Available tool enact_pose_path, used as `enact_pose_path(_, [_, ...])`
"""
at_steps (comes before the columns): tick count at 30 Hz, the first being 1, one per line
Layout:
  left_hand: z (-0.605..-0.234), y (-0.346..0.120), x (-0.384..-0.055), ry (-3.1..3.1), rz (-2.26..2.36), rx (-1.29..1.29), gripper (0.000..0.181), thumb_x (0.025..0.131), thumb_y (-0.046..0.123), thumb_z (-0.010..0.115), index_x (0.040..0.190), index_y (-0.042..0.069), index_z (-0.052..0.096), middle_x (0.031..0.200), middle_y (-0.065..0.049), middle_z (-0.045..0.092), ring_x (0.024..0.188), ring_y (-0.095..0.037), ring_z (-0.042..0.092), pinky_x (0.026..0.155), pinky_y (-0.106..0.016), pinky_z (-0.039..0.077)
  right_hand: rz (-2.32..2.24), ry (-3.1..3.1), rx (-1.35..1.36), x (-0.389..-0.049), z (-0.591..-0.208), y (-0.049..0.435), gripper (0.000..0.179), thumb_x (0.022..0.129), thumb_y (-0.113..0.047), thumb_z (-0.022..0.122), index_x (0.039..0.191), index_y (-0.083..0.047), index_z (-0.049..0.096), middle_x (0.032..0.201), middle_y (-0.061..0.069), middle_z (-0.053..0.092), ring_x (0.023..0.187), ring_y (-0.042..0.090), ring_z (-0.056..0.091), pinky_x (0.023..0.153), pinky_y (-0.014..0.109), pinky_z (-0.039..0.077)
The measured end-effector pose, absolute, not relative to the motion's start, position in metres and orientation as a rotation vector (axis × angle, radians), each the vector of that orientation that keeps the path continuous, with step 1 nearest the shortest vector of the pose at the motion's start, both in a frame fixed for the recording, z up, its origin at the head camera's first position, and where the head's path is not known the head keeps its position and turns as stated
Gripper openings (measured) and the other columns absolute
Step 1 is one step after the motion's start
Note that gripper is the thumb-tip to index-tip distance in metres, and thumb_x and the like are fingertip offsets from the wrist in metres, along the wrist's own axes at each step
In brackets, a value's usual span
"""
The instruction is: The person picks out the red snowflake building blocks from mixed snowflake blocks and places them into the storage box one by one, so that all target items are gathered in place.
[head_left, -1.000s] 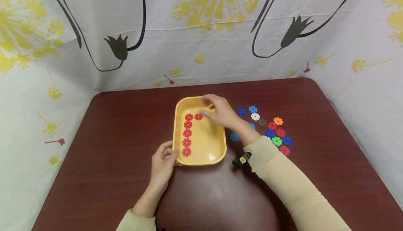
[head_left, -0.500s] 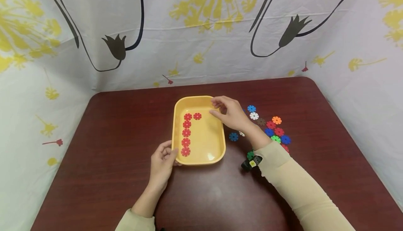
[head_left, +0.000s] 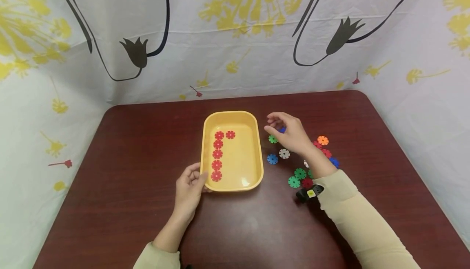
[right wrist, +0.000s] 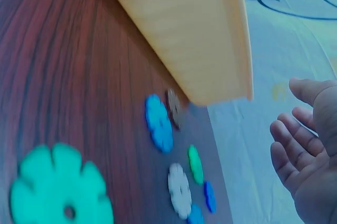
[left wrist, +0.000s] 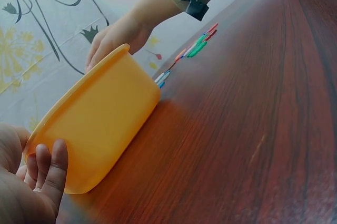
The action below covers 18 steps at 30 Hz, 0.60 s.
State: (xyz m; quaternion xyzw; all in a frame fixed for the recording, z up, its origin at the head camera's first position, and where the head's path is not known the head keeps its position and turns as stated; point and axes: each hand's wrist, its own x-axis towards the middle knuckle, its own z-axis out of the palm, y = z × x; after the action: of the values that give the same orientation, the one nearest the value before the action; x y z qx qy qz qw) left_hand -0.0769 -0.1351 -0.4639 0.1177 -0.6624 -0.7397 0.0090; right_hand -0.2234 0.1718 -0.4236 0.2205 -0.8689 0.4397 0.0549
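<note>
A yellow plastic tray [head_left: 240,159] stands on the table. In it, several red notched plastic discs [head_left: 217,154] form a column along the left side, with another red disc [head_left: 230,135] beside the top one. My left hand [head_left: 188,195] holds the tray's near left corner, thumb at the rim and fingers against the outer wall [left wrist: 95,129]. Right of the tray, my right hand [head_left: 291,134] hovers over loose discs, its fingers loosely bent with nothing between them. Below it in the right wrist view lie a blue disc [right wrist: 159,124] and a white disc [right wrist: 180,190].
Loose discs spread over the table's right half, among them an orange disc [head_left: 323,140], a green disc [head_left: 294,182] and a dark red disc [head_left: 307,183]. My right forearm hides some. A patterned cloth [head_left: 235,69] hangs behind the dark red-brown table [head_left: 147,159].
My right hand has moved out of the tray to the right, over the loose discs. The top-right red disc stays where it lay. My left hand keeps its hold on the tray.
</note>
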Motion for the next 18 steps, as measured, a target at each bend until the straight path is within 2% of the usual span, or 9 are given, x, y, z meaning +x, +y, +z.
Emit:
enact_pose_path(8, [-0.464, -0.134, -0.077, -2.064, -2.307, 0.382, 0.034, 0.097, -0.001, 0.062, 0.130, -0.004, 0.055, 0.086, -0.019, 0.058, 0.061, -0.013, 0.062, 0.057, -0.027, 0.060, 1.289, -2.652, 0.561, -0.223, -0.421, 0.200, 0.035, 0.097, -0.019, 0.070, 0.127, -0.002, 0.062, 0.114, 0.014, 0.067, 0.095, 0.023, 0.063, 0.081, 0.043, 0.055])
enact_pose_path(18, [-0.462, -0.134, -0.077, -2.062, -2.317, 0.368, 0.035, 0.097, -0.001, 0.062, 0.130, -0.005, 0.054, 0.084, -0.016, 0.058, 0.060, -0.011, 0.061, 0.057, -0.026, 0.060, 1.231, -2.718, 0.395, -0.220, -0.423, 0.243, 0.035, 0.100, -0.024, 0.067, 0.127, -0.002, 0.063, 0.110, 0.011, 0.067, 0.092, 0.019, 0.060, 0.077, 0.017, 0.048])
